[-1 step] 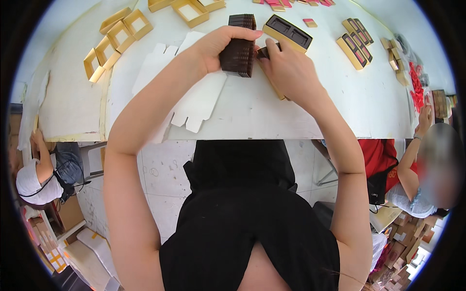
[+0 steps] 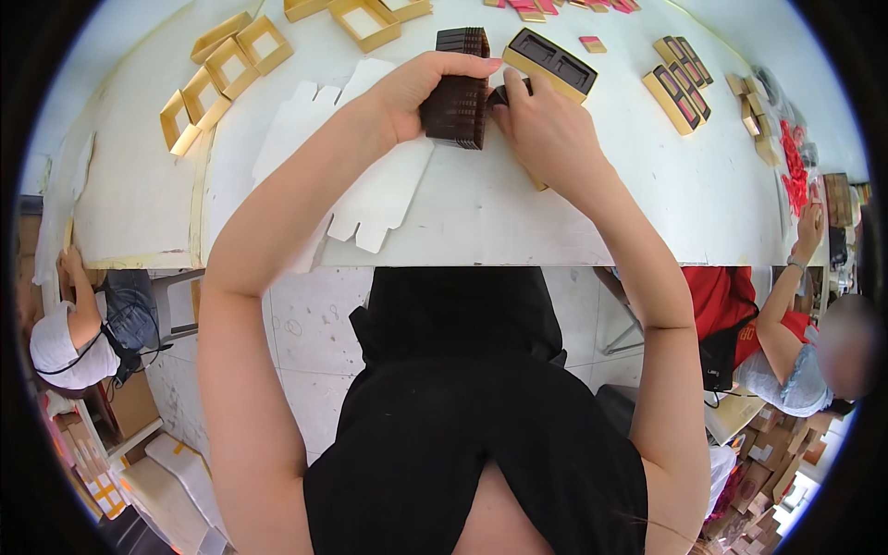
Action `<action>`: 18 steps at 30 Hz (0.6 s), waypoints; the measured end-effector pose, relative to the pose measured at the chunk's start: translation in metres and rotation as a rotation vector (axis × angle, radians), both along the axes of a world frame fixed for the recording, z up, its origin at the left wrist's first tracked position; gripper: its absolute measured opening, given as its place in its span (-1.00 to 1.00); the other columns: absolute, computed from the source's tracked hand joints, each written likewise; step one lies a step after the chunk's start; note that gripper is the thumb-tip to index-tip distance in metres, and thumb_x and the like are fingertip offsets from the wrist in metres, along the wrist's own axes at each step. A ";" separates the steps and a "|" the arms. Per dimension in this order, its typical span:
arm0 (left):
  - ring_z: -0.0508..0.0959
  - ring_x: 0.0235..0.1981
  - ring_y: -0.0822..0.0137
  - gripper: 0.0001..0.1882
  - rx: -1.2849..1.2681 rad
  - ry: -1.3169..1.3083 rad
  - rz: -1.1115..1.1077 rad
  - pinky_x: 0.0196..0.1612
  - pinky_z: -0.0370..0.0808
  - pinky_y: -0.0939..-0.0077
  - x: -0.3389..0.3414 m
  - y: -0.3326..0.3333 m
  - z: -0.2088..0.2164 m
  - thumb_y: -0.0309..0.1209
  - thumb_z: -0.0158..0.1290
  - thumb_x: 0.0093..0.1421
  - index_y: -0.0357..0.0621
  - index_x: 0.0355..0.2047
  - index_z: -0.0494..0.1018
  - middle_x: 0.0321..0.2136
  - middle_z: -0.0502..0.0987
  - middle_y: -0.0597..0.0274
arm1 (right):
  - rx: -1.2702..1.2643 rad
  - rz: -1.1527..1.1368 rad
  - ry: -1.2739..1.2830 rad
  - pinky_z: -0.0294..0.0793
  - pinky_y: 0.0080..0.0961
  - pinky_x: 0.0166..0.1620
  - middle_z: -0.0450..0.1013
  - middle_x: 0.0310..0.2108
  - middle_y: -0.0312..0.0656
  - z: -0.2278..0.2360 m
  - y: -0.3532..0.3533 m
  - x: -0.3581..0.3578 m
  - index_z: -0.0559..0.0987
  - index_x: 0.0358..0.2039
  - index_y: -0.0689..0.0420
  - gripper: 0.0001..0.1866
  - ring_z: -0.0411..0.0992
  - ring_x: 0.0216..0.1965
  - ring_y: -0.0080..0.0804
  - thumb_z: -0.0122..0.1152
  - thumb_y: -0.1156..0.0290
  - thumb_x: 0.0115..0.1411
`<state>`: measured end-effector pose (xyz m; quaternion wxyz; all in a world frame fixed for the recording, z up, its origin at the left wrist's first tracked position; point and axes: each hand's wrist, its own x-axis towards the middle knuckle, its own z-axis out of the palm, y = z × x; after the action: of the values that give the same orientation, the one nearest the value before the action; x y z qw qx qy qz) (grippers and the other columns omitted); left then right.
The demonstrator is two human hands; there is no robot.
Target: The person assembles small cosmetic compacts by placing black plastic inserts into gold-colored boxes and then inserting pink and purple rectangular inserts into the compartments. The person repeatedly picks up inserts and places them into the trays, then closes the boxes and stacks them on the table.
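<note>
My left hand (image 2: 413, 90) grips a stack of dark trays (image 2: 453, 113)
My right hand (image 2: 548, 128) pinches one dark piece (image 2: 499, 96) beside it, near a gold box (image 2: 561, 84).

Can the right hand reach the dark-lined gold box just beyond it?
Probably yes: the box lies close beyond the right hand with nothing between, though that hand seems busy with a dark piece.

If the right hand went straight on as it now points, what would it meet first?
The right hand, with a dark piece at its fingers, would probably meet the stack of dark brown trays in the left hand, or perhaps that hand's thumb; the depth between is unclear.
</note>
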<state>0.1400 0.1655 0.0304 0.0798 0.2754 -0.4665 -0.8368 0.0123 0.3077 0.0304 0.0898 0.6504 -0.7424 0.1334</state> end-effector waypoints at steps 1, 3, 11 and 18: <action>0.58 -0.36 0.39 -0.60 -0.010 -0.001 0.018 -0.28 0.60 0.40 0.003 0.004 0.005 -0.24 0.35 0.00 -0.12 -0.23 0.47 -0.38 0.55 0.22 | 0.016 0.015 0.017 0.56 -0.30 -0.28 0.47 -0.31 0.04 -0.009 -0.008 -0.002 0.47 -0.17 0.32 -0.69 0.55 -0.31 -0.05 0.19 0.34 0.20; 0.58 -0.37 0.40 -0.60 -0.003 0.010 -0.008 -0.28 0.59 0.41 0.007 0.004 0.005 -0.22 0.35 0.00 -0.11 -0.24 0.47 -0.38 0.55 0.24 | -0.028 0.131 -0.032 0.55 -0.28 -0.25 0.48 -0.18 0.08 -0.015 -0.014 -0.013 0.49 -0.09 0.31 -0.66 0.54 -0.28 -0.04 0.19 0.36 0.21; 0.60 -0.30 0.36 -0.61 -0.009 0.011 0.011 -0.21 0.60 0.37 0.009 0.004 0.000 -0.24 0.29 0.06 -0.15 -0.18 0.47 -0.29 0.58 0.18 | -0.199 0.155 0.096 0.57 -0.30 -0.21 0.50 -0.12 -0.02 -0.018 -0.007 -0.013 0.55 -0.20 0.27 -0.76 0.52 -0.19 -0.08 0.26 0.44 0.13; 0.57 -0.32 0.44 -0.60 -0.055 0.020 -0.011 -0.25 0.56 0.47 0.012 0.008 0.004 -0.23 0.32 0.02 -0.11 -0.20 0.47 -0.35 0.55 0.26 | -0.380 -0.041 -0.157 0.53 -0.29 -0.24 0.43 -0.17 -0.09 -0.015 0.001 0.004 0.52 -0.43 0.31 -0.80 0.47 -0.25 -0.12 0.32 0.43 0.10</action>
<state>0.1523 0.1733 0.0343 0.0874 0.2624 -0.4899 -0.8268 0.0162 0.3088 0.0156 0.1555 0.5940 -0.7218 0.3194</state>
